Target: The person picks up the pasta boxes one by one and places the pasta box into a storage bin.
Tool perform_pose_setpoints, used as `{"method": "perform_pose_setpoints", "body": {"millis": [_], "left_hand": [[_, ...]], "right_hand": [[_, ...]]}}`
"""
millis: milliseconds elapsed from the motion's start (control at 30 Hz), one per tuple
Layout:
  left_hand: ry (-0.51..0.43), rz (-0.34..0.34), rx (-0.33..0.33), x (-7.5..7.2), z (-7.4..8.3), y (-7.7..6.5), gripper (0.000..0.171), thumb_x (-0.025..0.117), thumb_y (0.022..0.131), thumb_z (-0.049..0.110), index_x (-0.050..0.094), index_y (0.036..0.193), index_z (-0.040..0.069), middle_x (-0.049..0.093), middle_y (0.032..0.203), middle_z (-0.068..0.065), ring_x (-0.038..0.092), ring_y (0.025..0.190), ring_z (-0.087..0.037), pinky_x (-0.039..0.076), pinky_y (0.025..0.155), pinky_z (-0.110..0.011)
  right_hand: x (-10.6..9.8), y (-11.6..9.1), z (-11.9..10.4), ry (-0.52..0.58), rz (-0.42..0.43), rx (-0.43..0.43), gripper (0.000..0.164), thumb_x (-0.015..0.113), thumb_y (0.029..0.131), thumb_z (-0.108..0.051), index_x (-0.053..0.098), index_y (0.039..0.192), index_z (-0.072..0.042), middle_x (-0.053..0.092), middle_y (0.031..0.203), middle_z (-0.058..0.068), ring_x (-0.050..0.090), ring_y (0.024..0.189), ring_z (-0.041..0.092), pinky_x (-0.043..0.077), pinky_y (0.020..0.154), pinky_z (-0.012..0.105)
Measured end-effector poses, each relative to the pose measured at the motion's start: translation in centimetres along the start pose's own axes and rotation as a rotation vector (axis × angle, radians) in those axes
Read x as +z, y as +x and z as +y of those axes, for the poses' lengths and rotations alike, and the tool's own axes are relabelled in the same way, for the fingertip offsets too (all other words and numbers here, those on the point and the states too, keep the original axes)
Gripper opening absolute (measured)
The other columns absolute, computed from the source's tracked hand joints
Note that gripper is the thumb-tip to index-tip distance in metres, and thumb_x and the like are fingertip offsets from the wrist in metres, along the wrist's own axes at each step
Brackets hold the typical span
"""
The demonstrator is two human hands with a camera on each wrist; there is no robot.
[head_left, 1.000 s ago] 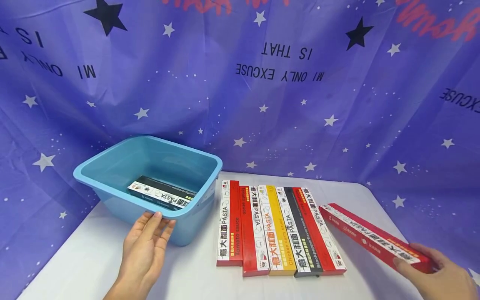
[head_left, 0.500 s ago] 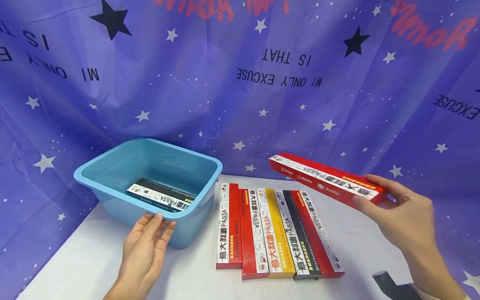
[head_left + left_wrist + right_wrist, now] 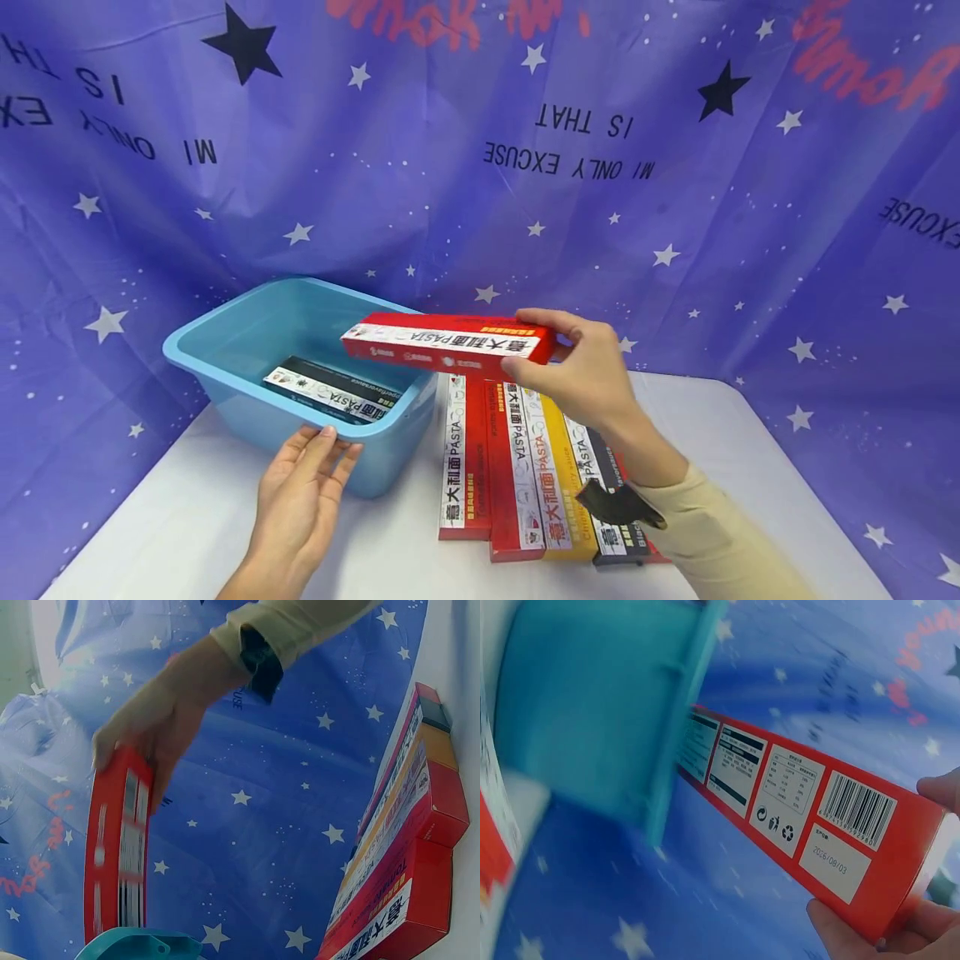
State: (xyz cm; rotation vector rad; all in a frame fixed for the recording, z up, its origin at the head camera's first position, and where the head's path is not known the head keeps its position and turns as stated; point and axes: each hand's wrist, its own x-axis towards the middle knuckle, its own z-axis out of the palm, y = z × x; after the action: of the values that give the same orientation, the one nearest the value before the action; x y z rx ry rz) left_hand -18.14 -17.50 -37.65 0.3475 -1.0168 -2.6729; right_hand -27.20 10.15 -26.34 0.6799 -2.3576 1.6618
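fingers (image 3: 551, 317) of the right hand (image 3: 592, 375): grasping one red pasta box (image 3: 442, 340) by its near end, thumb on the side facing the head camera, the others along the opposite top edge. the box was held aloft, nearly level, and reached leftward from these fingers; in the head view its far end overlapped the opening of the blue tub (image 3: 225, 379). a barcode panel (image 3: 857, 810) showed just beside the grip

fingers of the left hand (image 3: 303, 496): pinching the near rim of that tub, thumb uppermost at the edge, the rest against it from outside and below

one black pasta box (image 3: 330, 387), white label strip: lay inside the tub, just beyond the left fingers

five boxes in a row, side by side, below the right fingers and right of the left ones, on the white table (image 3: 397, 542); in order from the left: red tomato sauce box (image 3: 465, 467); second red box (image 3: 510, 483); yellow curry box (image 3: 561, 483); dark pepper box (image 3: 617, 542); last red box (image 3: 657, 557), mostly hidden by the arm

beige sleeve (image 3: 731, 533), dark cuff piece (image 3: 621, 506): behind the right fingers

purple star-printed curtain (image 3: 420, 167): hung beyond all fingers
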Motion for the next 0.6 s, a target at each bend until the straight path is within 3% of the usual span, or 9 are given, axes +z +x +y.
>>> {"method": "perform_pose_setpoints", "body": {"millis": [233, 400, 600], "left_hand": [[0.005, 0.026, -0.006, 0.2, 0.1, 0.1, 0.023, 0.063, 0.096, 0.012, 0.047, 0.112, 0.007, 0.053, 0.119, -0.005, 0.060, 0.100, -0.013, 0.050, 0.100, -0.030], [0.017, 0.024, -0.017, 0.4, 0.0, 0.1, 0.025, 0.063, 0.096, 0.013, 0.047, 0.114, 0.007, 0.047, 0.127, -0.007, 0.059, 0.101, -0.013, 0.049, 0.101, -0.030], [0.017, 0.021, -0.017, 0.4, 0.0, 0.2, 0.027, 0.063, 0.096, 0.014, 0.046, 0.116, 0.007, 0.052, 0.120, -0.005, 0.059, 0.101, -0.013, 0.050, 0.100, -0.030]], "right_hand": [[6.5, 2.3, 0.8, -0.118, -0.140, -0.004, 0.047, 0.082, 0.073, -0.027, 0.069, 0.117, -0.023, 0.066, 0.105, -0.001, 0.063, 0.087, 0.018, 0.060, 0.063, 0.030], [9.9, 3.7, 1.3, -0.190, -0.209, -0.015, 0.047, 0.081, 0.073, -0.029, 0.069, 0.117, -0.021, 0.065, 0.105, -0.006, 0.060, 0.090, 0.016, 0.059, 0.063, 0.025], [12.8, 5.3, 1.3, -0.265, -0.239, -0.053, 0.050, 0.083, 0.070, -0.031, 0.069, 0.115, -0.015, 0.066, 0.096, -0.007, 0.061, 0.084, 0.011, 0.057, 0.062, 0.021]]}}
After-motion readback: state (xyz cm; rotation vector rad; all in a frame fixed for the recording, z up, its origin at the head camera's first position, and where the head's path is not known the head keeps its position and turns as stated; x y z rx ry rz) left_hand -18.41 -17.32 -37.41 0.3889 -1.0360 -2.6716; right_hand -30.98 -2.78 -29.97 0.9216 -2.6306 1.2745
